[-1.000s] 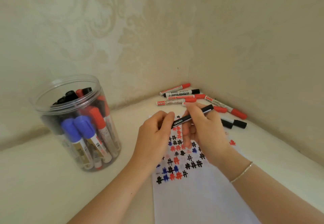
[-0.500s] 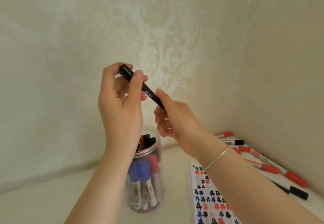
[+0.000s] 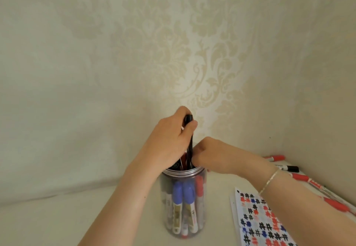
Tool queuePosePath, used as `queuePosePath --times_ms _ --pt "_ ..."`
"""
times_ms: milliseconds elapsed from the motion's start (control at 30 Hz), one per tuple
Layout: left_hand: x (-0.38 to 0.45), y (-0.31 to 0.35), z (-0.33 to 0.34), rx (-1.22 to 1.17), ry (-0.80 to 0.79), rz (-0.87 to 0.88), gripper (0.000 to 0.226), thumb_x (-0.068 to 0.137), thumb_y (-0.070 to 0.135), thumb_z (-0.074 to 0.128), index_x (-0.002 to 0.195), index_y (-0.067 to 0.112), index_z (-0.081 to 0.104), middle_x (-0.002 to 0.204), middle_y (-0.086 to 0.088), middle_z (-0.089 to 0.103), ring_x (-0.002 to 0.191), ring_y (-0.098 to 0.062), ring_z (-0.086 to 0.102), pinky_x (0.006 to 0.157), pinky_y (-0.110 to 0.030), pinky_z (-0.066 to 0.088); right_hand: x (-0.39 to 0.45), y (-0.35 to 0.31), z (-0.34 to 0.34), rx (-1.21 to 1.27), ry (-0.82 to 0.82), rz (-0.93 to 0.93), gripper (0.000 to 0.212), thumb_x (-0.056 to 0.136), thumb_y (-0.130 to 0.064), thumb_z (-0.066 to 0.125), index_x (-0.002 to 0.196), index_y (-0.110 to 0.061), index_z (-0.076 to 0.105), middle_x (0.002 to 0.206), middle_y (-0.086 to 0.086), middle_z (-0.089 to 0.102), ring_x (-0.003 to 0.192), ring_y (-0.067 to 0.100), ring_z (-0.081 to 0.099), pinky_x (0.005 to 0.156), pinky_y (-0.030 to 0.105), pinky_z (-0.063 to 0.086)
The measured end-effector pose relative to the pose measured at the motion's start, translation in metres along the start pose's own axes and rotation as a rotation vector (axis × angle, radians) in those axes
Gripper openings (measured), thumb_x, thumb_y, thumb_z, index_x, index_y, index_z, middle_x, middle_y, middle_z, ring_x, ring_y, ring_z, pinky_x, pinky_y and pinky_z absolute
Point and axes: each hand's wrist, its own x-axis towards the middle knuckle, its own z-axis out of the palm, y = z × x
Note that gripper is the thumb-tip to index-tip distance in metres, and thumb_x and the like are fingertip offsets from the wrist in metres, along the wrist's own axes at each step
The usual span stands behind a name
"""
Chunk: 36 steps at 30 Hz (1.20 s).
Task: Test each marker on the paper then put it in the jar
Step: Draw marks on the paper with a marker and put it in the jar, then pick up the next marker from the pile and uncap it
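Nearest, at lower right: paper [image 3: 256,224] flat on the pale surface [image 3: 57,224], covered with black, red and blue hash marks. Just left of it: clear jar [image 3: 183,205] standing upright, holding two blue-capped markers [image 3: 183,192] at the front, at least one red-capped and several dark ones behind; exact total not countable.

Above the jar mouth: black marker [image 3: 189,149], long axis near vertical, capped end up, lower end inside the rim. One second ago the same marker lay slanted over the paper; half a second ago raised high above the jar; now lowered into it.

Left hand [image 3: 171,140]: fingers clenched round the marker's upper part. Right hand [image 3: 213,155]: fingers curled by the lower barrel at the rim, grasp not determinable.

Farthest, at right by the wall: five loose markers [image 3: 300,176] visible, four red, one black-capped.
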Motion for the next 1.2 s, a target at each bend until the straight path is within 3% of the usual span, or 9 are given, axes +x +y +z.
queuePosePath --times_ms 200,400,467,533,600,700,800,1100,1200 --pt "-0.004 -0.009 -0.004 0.179 -0.31 -0.13 0.006 0.09 0.033 0.057 0.091 0.028 0.06 0.09 0.006 0.065 0.079 -0.01 0.063 0.073 -0.029 0.052 0.006 0.005 0.005 0.061 0.008 0.019 0.014 0.079 -0.007 0.048 0.082 -0.004 0.062 0.081 0.013 0.061 0.076 0.026 0.06 0.07 0.038 0.051" --pt "-0.001 -0.01 -0.014 0.116 -0.342 -0.154 0.027 0.074 0.025 0.079 0.076 0.027 0.052 0.076 0.004 0.07 0.056 -0.005 0.061 0.057 -0.023 0.048 -0.006 0.017 0.014 0.12 0.226 -0.13 0.018 0.084 -0.02 0.052 0.097 -0.024 0.064 0.105 -0.001 0.065 0.079 0.012 0.06 0.069 0.024 0.049" --pt "-0.003 -0.009 -0.011 0.114 -0.374 -0.17 0.027 0.071 0.021 0.081 0.068 0.024 0.054 0.07 0.003 0.071 0.051 -0.005 0.059 0.058 -0.025 0.047 -0.008 0.029 0.011 0.501 0.323 -0.143 0.016 0.087 -0.017 0.052 0.094 -0.021 0.065 0.105 0.0 0.067 0.088 0.016 0.066 0.083 0.034 0.054" --pt "-0.005 -0.009 -0.006 0.109 -0.423 -0.186 0.021 0.072 0.017 0.076 0.064 0.022 0.057 0.068 0.005 0.071 0.055 -0.007 0.057 0.061 -0.026 0.046 -0.006 0.057 0.004 0.885 0.537 -0.047 0.013 0.092 -0.008 0.05 0.093 -0.01 0.063 0.1 0.009 0.068 0.094 0.025 0.067 0.085 0.038 0.053" --pt "-0.004 -0.007 -0.005 0.132 -0.482 -0.199 0.016 0.073 0.016 0.07 0.062 0.024 0.062 0.069 0.007 0.072 0.06 -0.007 0.059 0.065 -0.026 0.048 0.001 0.104 -0.002 0.557 0.715 0.11 0.012 0.092 -0.006 0.051 0.099 -0.01 0.06 0.101 0.007 0.065 0.1 0.027 0.063 0.083 0.034 0.048" --pt "0.001 -0.005 -0.005 0.22 -0.539 -0.224 0.022 0.073 0.017 0.069 0.055 0.03 0.068 0.064 0.008 0.07 0.054 -0.003 0.055 0.061 -0.021 0.044 0.005 0.173 0.008 -0.289 0.407 0.352 0.036 0.092 -0.008 0.046 0.128 -0.013 0.048 0.128 0.008 0.052 0.117 0.026 0.051 0.094 0.033 0.041" --pt "0.005 -0.004 -0.004 0.232 -0.575 -0.254 0.02 0.074 0.019 0.073 0.055 0.027 0.069 0.058 0.005 0.067 0.05 -0.003 0.053 0.056 -0.019 0.041 0.004 0.205 0.019 -0.657 0.295 0.423 0.042 0.092 -0.008 0.04 0.132 -0.018 0.045 0.135 0.004 0.047 0.124 0.024 0.045 0.104 0.037 0.035" --pt "0.01 0.001 -0.002 0.272 -0.603 -0.312 0.01 0.078 0.023 0.069 0.07 0.019 0.075 0.066 0.001 0.071 0.053 -0.006 0.057 0.059 -0.02 0.047 0.014 0.208 0.015 -0.869 0.318 0.225 0.036 0.093 -0.003 0.04 0.125 -0.012 0.052 0.132 0.01 0.047 0.123 0.028 0.043 0.102 0.038 0.033" --pt "0.013 0.009 -0.007 0.323 -0.509 -0.303 0.015 0.08 0.026 0.07 0.066 0.018 0.073 0.056 0.005 0.067 0.047 -0.004 0.055 0.059 -0.022 0.046 0.009 0.194 0.008 -0.622 0.522 0.107 0.018 0.097 -0.01 0.04 0.114 -0.013 0.046 0.111 0.007 0.059 0.096 0.025 0.057 0.077 0.033 0.041"
